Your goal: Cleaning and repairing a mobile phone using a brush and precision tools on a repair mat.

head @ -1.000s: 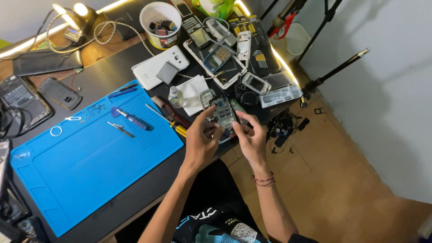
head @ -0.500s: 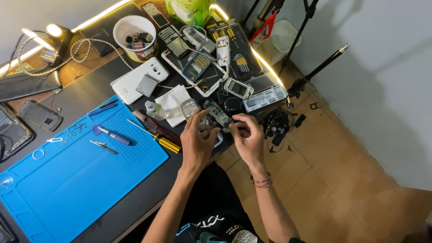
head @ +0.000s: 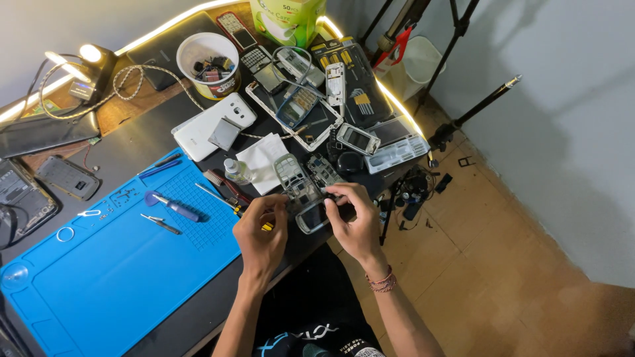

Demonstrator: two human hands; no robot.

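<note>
- Premises: a small phone-repair workbench in a room with a plain wall and tiled floor.
- Blue repair mat (head: 112, 277) with a screwdriver (head: 172, 206) and tweezers (head: 161, 224).
- Dismantled handsets (head: 357, 139), housings and a screwdriver-bit set (head: 354, 82) crowd the dark desk (head: 132, 142).
- Cup of small parts (head: 210, 66); LED strip along the desk edge.

A green and white carton (head: 288, 20) stands at the top centre of the frame, at the far edge of the counter (head: 132, 142). A dark-screened tablet (head: 43, 135) lies flat at the upper left. Near the centre right, a small silver phone (head: 358, 139) lies face up, its little screen dark. At the top centre, a red keypad phone (head: 233, 26) shows a small dark screen.
</note>
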